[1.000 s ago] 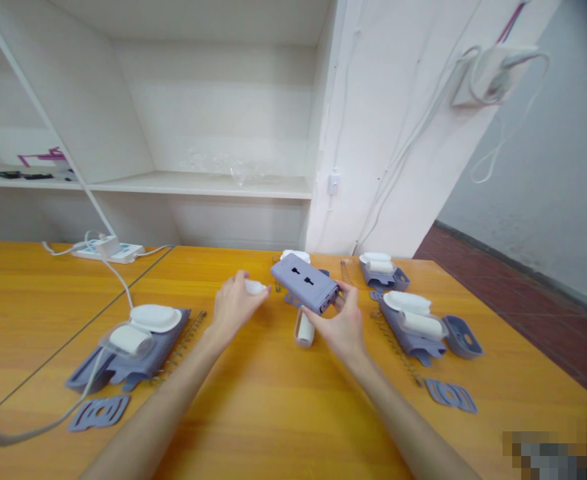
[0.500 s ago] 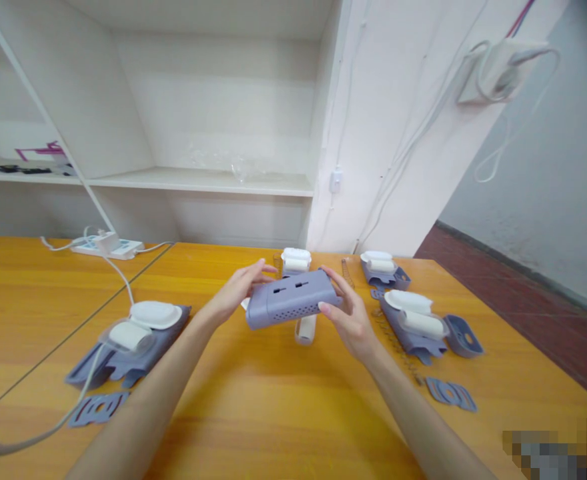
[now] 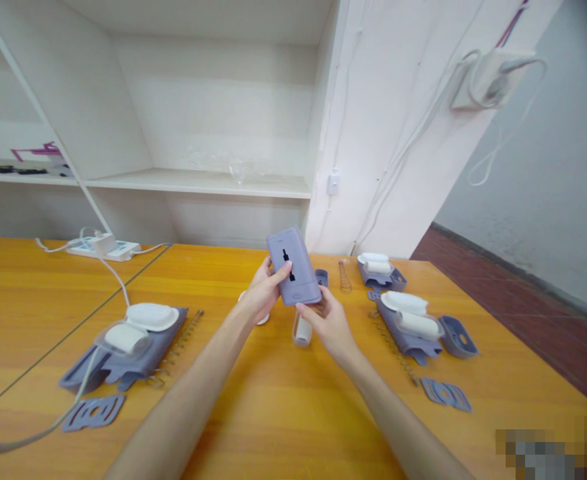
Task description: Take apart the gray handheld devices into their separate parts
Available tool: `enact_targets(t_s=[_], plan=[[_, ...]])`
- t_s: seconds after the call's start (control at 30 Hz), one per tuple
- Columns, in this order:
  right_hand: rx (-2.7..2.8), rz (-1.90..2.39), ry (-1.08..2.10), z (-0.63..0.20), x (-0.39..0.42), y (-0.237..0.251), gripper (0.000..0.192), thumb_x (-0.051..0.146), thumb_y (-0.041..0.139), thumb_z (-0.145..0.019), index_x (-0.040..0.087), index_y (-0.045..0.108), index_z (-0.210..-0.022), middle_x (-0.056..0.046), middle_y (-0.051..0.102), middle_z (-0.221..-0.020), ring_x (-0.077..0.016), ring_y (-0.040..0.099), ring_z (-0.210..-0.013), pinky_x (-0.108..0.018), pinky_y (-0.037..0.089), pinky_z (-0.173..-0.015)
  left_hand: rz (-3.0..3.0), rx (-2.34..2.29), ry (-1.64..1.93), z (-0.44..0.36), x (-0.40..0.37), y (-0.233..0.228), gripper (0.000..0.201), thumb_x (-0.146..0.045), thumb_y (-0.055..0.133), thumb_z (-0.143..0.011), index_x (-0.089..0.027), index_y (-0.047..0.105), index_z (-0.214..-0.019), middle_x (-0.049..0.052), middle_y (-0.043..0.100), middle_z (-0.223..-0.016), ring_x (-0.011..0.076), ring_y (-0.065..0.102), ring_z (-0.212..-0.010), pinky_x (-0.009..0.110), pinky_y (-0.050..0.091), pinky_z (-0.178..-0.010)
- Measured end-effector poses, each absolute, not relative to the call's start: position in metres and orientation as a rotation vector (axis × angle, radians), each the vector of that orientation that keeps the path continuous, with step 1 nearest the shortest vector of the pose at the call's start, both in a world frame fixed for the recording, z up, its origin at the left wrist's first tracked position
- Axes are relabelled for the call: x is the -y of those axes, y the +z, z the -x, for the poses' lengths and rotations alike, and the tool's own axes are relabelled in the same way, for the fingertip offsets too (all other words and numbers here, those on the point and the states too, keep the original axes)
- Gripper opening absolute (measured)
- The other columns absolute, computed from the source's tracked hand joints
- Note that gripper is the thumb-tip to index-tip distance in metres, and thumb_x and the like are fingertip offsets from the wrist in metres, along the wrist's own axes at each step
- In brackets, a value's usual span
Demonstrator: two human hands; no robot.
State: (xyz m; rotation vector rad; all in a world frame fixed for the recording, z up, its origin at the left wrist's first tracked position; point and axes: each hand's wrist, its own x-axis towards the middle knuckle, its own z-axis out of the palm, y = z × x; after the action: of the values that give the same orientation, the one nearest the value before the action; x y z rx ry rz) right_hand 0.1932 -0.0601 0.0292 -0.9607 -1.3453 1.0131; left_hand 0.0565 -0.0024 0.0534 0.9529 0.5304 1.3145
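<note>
Above the middle of the table, both hands hold a grey-purple plastic housing [image 3: 301, 260] with black slots in its face, tilted upright. My left hand [image 3: 263, 287] grips its left side, the thumb lying on the face near the slots. At its lower right end, my right hand [image 3: 331, 327] closes its thumb and fingers on the edge. Just below the housing lies a white roll in a clear cover [image 3: 302, 331]. Partly hidden behind my left hand is a white piece [image 3: 263, 320]. A small grey-purple part [image 3: 321, 277] shows behind the housing.
Similar housings with white lids and rolls lie at left [image 3: 143, 343], right [image 3: 413, 323] and far right [image 3: 377, 270]. Beside them are springs [image 3: 176, 350] and flat slotted plates [image 3: 446, 393]. A power strip [image 3: 106, 249] stands at back left, its cable [image 3: 86, 393] running forward.
The housing has turned from lying lengthwise to standing more upright, its slotted face toward me. My left hand has moved right, its thumb now on that face. My right hand holds the lower end.
</note>
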Motion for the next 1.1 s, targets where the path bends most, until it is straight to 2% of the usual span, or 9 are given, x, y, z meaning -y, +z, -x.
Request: enact_targets(t_s=[0.27,0.47,0.67,0.73,0.83,0.87,0.9,1.0,1.1], plan=[[1.267,1.092,0.93,-0.193,0.06,0.028,0.043,0.038,0.07,-0.068,0.015,0.056,-0.102,-0.007,0.068,-0.094,-0.0205,0.064,-0.079,-0.033,0.053,-0.072,-1.034,-0.478,1.29,-0.06,0.009,0.05,0.047,-0.031,0.071,-0.076,-0.021,0.049,-0.116,0.007,0.062,-0.116,0.0186,0.06,-0.103,0.036,0.046,-0.093],[1.344,1.122,0.898,-0.203,0.056,0.034,0.042,0.033,0.07,-0.067,0.013,0.062,-0.103,-0.008,0.069,-0.097,-0.0229,0.064,-0.085,-0.036,0.051,-0.079,-1.063,-0.519,1.213,-0.057,0.01,0.051,0.044,-0.036,0.07,-0.076,-0.022,0.052,-0.114,0.008,0.062,-0.115,0.0203,0.061,-0.1,0.035,0.048,-0.085],[1.403,1.196,0.88,-0.206,0.053,0.034,0.037,0.028,0.068,-0.065,0.014,0.063,-0.099,-0.006,0.07,-0.091,-0.0227,0.064,-0.08,-0.035,0.052,-0.073,-1.115,-0.557,1.203,-0.061,0.011,0.051,0.048,-0.039,0.069,-0.076,-0.021,0.05,-0.116,0.01,0.06,-0.117,0.0216,0.06,-0.103,0.036,0.047,-0.087],[1.452,1.265,0.788,-0.205,0.054,0.03,0.035,0.027,0.066,-0.065,0.015,0.062,-0.098,-0.005,0.07,-0.088,-0.0217,0.063,-0.076,-0.033,0.051,-0.069,-1.132,-0.662,1.301,-0.066,0.013,0.054,0.06,-0.039,0.072,-0.073,-0.022,0.043,-0.122,0.009,0.059,-0.119,0.0218,0.058,-0.106,0.036,0.045,-0.091],[1.559,1.349,0.587,-0.203,0.057,0.027,0.036,0.025,0.064,-0.067,0.017,0.061,-0.102,-0.003,0.069,-0.086,-0.0205,0.062,-0.073,-0.031,0.049,-0.066,-1.201,-0.905,1.589,-0.077,0.018,0.064,0.093,-0.035,0.081,-0.062,-0.028,0.025,-0.136,0.008,0.053,-0.123,0.0206,0.054,-0.111,0.035,0.041,-0.098],[1.597,1.36,0.526,-0.202,0.058,0.026,0.036,0.025,0.064,-0.067,0.017,0.061,-0.102,-0.004,0.069,-0.087,-0.0207,0.062,-0.074,-0.031,0.048,-0.067,-1.245,-0.974,1.663,-0.08,0.02,0.067,0.097,-0.033,0.082,-0.06,-0.029,0.022,-0.137,0.007,0.052,-0.123,0.0202,0.053,-0.111,0.034,0.041,-0.098],[1.635,1.368,0.465,-0.201,0.059,0.027,0.035,0.025,0.063,-0.068,0.018,0.06,-0.102,-0.004,0.069,-0.089,-0.0214,0.062,-0.076,-0.031,0.047,-0.068,-1.295,-1.027,1.709,-0.083,0.022,0.071,0.096,-0.032,0.081,-0.06,-0.029,0.024,-0.136,0.006,0.051,-0.121,0.0198,0.053,-0.109,0.033,0.041,-0.097],[1.71,1.397,0.271,-0.201,0.061,0.03,0.034,0.026,0.062,-0.068,0.018,0.06,-0.101,-0.006,0.068,-0.094,-0.025,0.061,-0.085,-0.034,0.043,-0.073,-1.398,-1.106,1.766,-0.089,0.027,0.079,0.07,-0.031,0.075,-0.067,-0.027,0.037,-0.126,0.004,0.051,-0.113,0.0178,0.053,-0.102,0.03,0.042,-0.092],[1.736,1.411,0.14,-0.201,0.062,0.034,0.035,0.026,0.062,-0.068,0.018,0.059,-0.102,-0.007,0.067,-0.096,-0.027,0.06,-0.09,-0.037,0.04,-0.076,-1.429,-1.138,1.817,-0.093,0.029,0.08,0.059,-0.028,0.071,-0.07,-0.025,0.039,-0.12,0.003,0.051,-0.11,0.0166,0.053,-0.098,0.028,0.042,-0.089]])
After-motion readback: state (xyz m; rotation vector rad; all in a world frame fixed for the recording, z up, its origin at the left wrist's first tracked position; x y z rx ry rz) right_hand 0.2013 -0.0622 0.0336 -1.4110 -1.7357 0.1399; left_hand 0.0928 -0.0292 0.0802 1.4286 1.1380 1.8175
